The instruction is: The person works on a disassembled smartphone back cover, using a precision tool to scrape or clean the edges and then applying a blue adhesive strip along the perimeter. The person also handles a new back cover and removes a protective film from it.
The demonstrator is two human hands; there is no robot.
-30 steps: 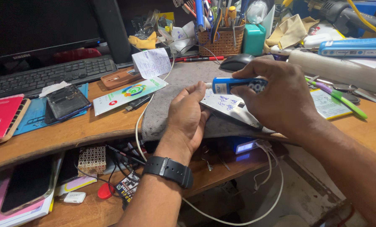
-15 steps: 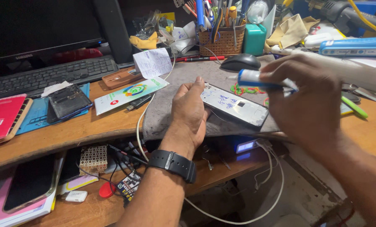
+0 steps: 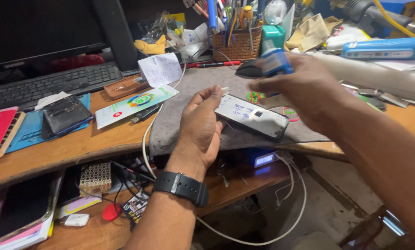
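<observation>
Left hand (image 3: 202,125) is resting on the grey mat (image 3: 189,115) with fingers curled loosely around the near end of the phone (image 3: 252,116), which lies back-up right by the mat's front edge, close to the table (image 3: 77,143) lip. Right hand (image 3: 304,90) hovers above it, pinched shut on a small blue tool (image 3: 276,62). Open room is tight: wicker pen basket (image 3: 237,44) and mouse (image 3: 250,68) behind, clutter both sides.

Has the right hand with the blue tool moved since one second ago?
Yes. The right hand, holding the blue tool, has moved up and back, away from the phone and toward the wicker basket.
</observation>
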